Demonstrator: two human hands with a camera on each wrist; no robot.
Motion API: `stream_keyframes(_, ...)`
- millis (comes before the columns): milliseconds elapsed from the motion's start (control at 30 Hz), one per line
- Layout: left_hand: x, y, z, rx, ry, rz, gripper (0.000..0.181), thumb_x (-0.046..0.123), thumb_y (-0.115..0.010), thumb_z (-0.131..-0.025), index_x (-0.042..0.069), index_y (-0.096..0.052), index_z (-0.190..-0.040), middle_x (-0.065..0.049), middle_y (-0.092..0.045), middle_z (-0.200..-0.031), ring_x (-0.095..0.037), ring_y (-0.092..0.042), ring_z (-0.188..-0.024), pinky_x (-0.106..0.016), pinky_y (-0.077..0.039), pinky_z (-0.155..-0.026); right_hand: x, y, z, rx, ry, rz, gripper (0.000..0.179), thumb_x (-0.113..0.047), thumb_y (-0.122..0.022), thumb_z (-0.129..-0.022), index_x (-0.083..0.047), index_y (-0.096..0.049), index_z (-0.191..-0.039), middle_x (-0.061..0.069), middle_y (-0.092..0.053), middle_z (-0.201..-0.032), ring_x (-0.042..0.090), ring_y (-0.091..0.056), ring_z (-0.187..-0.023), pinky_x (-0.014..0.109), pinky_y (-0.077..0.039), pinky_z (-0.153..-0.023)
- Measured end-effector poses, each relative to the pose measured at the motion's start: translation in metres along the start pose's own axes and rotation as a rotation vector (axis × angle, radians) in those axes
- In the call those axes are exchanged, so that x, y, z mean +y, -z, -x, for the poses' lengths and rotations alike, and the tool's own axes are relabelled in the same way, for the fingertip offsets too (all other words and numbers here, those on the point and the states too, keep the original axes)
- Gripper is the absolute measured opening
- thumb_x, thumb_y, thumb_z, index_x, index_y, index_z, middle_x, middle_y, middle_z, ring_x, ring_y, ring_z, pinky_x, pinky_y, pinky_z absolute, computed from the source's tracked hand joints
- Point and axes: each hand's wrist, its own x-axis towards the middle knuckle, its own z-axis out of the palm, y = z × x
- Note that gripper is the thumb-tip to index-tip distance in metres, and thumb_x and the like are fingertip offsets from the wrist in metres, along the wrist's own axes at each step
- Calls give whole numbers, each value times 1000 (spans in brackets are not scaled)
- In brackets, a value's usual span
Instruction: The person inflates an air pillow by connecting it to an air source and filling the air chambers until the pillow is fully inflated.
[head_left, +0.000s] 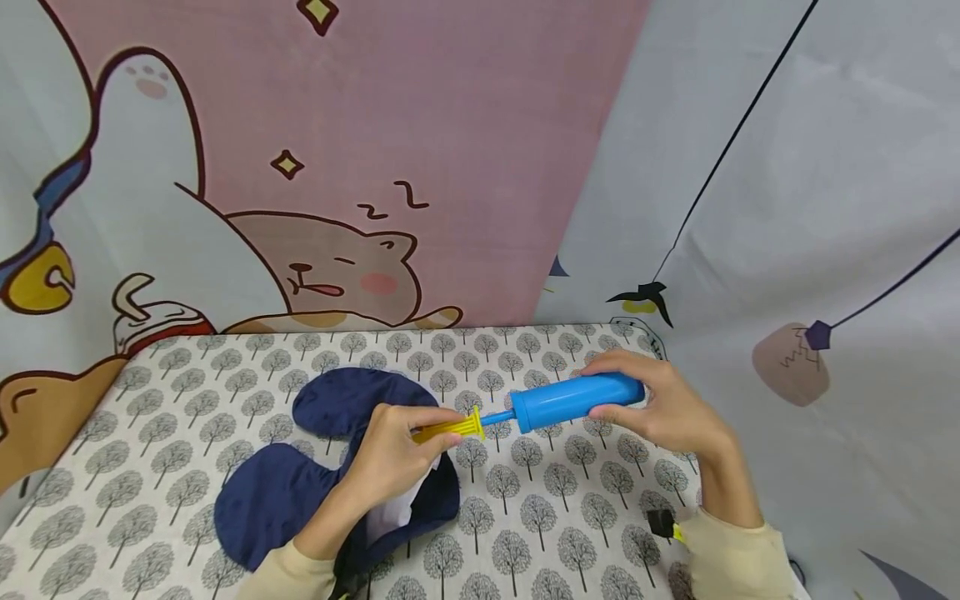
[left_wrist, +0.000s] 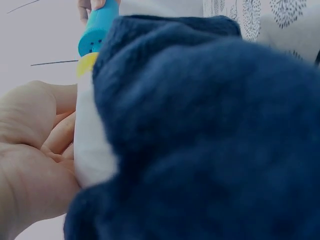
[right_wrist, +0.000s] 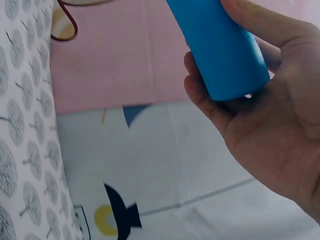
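Note:
A blue hand pump (head_left: pixel 573 400) is held level above the cloth, its rod showing between the barrel and a yellow ribbed handle (head_left: pixel 474 425). My left hand (head_left: pixel 392 450) pinches that handle between thumb and fingers. Around the barrel's far end curl the fingers and thumb of my right hand (head_left: pixel 667 404), also seen in the right wrist view gripping the blue barrel (right_wrist: pixel 225 55). Beneath my left hand lies a navy U-shaped neck pillow (head_left: pixel 277 500) with white material (head_left: pixel 390 512) showing at its opening. Navy fabric (left_wrist: pixel 200 125) covers much of the left wrist view.
A tablecloth (head_left: pixel 525 517) printed with grey trees covers the table. Near my right sleeve is a small black clip (head_left: pixel 662 523) with a yellow-green piece. Behind the table hangs a cartoon-printed curtain (head_left: pixel 480 167), pink and pale grey.

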Motion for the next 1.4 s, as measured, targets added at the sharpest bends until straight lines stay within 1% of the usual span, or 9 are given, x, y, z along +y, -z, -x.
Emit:
stream_keyframes(133, 0, 1, 0, -5, 9, 0, 25, 10, -92, -95, 16, -90, -120, -5, -89, -111, 1, -59, -66, -20, -49, -60, 11, 12, 9, 23, -52, -17, 53, -11, -98, -88, -25, -79, -136, -2, -76, -139, 2, -64, -121, 24, -50, -103)
stream_keyframes(267, 0, 4, 0, -11, 19, 2, 25, 11, -91, -96, 16, -90, -120, -5, -89, -111, 0, -60, -66, -20, -51, -60, 18, 22, 16, 52, -44, -12, 55, -7, -97, -88, -23, -78, -137, 0, -74, -137, 3, -65, -115, 19, -48, -101)
stream_keyframes(467, 0, 7, 0, -11, 43, 19, 23, 11, -90, -97, 14, -90, -120, -8, -89, -110, -1, -61, -66, -21, -52, -59, 23, 35, 25, 86, -44, 40, 59, -3, -96, -88, -22, -77, -140, 10, -73, -141, -1, -61, -116, 14, -44, -101)
stream_keyframes(633, 0, 6, 1, 0, 42, 18, 23, 10, -90, -96, 14, -90, -119, -7, -89, -111, -1, -64, -69, -21, -54, -62, 25, 39, 27, 89, -50, 80, 58, -5, -95, -89, -20, -76, -141, 11, -72, -145, -3, -59, -116, 12, -43, -100)
stream_keyframes(767, -1, 4, 2, 10, 29, 11, 24, 9, -90, -96, 14, -90, -119, -7, -89, -109, 1, -64, -68, -20, -52, -61, 21, 34, 21, 66, -37, 81, 57, -8, -96, -89, -21, -76, -140, 7, -74, -141, 0, -61, -116, 15, -44, -101)
stream_keyframes(1000, 0, 3, 2, 18, 34, 12, 24, 8, -91, -95, 15, -90, -118, -8, -89, -109, 1, -60, -60, -20, -47, -56, 6, 12, 6, 13, 11, 29, 51, -7, -94, -91, -22, -76, -137, 0, -77, -135, 7, -64, -113, 25, -51, -100)
stream_keyframes(1200, 1, 4, 2, 15, 28, -4, 23, 7, -90, -96, 13, -90, -118, -9, -89, -110, 2, -62, -63, -20, -49, -58, -5, -6, -4, -26, 49, 3, 50, -8, -94, -91, -24, -73, -134, -5, -75, -132, 10, -63, -113, 32, -51, -100)
stream_keyframes(1300, 1, 4, 2, 10, 31, -3, 23, 8, -90, -96, 12, -90, -119, -10, -89, -110, 2, -62, -65, -20, -50, -58, -10, -14, -8, -44, 68, -10, 49, -7, -94, -91, -22, -72, -133, -4, -75, -131, 11, -63, -112, 33, -52, -100)
stream_keyframes(1400, 0, 2, 2, 8, 42, -1, 24, 7, -90, -96, 12, -90, -119, -9, -89, -110, 2, -64, -67, -20, -49, -59, -16, -21, -12, -79, 62, -34, 48, -8, -93, -92, -23, -71, -132, -4, -73, -132, 12, -63, -113, 34, -54, -100)
